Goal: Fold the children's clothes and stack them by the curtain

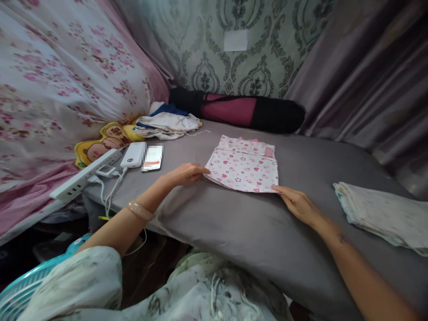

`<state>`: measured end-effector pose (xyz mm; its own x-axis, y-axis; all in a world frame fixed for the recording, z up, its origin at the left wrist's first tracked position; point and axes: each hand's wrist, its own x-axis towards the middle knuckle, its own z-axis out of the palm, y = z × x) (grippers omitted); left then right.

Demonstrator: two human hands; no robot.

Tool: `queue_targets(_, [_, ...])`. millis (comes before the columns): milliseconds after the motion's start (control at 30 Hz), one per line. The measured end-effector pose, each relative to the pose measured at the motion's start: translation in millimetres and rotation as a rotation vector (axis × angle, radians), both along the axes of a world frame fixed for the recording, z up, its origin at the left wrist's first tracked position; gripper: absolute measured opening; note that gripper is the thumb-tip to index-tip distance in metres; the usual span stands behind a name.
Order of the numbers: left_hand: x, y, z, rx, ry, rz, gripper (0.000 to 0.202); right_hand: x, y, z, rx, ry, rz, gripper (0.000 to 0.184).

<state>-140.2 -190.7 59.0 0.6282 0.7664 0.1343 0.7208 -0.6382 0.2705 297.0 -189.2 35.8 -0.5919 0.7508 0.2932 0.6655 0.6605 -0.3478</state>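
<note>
1. A white printed cloth [240, 169] with pink hearts lies folded on a gray sheet [307, 165], in front of the person; a pink patch shows near its far right corner.
2. The left hand [187, 174] is at the cloth's near left corner, thumb and fingers closed on the edge. A pale bangle [139, 211] circles that wrist.
3. The right hand [297, 203] holds the near right corner in the same way — fingertips narrowed together on the fabric.
4. To the right, well apart from the cloth, lies a folded pale bundle [381, 214].
5. To the left, a phone [153, 158] with a lit, partly blurred screen lies beside a white device [133, 154], which has a cable plugged in. Next to these is a long power strip [87, 175].
6. Behind the strip sits a yellow plush [103, 145], near a heap of white and blue clothing [163, 122].
7. Along the patterned wall [207, 53] rests a long black bag [277, 113] with a maroon middle — a floral curtain [67, 67] hangs left, a grayish one right.
</note>
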Motion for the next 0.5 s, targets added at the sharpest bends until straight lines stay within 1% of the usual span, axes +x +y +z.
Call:
queue_targets(133, [-3,0,8.9,0.005,0.006,-0.011,0.037,3,-2,12.7,0.015,-0.037,0.012,0.039])
queue_targets(233, [-3,-6,14.3,0.022,0.028,-0.015,0.038,5,-6,22.3,0.026,-0.077,-0.006,0.04])
queue_targets(367, [-1,-24,18.5,0.002,0.054,-0.019,0.039,6,-24,30.8,0.04,-0.121,0.018,0.041])
queue_targets(500, [-3,-48,16.2,-0.064,0.059,-0.042,0.039,9,-52,31.0,0.075,-0.145,0.069,0.043])
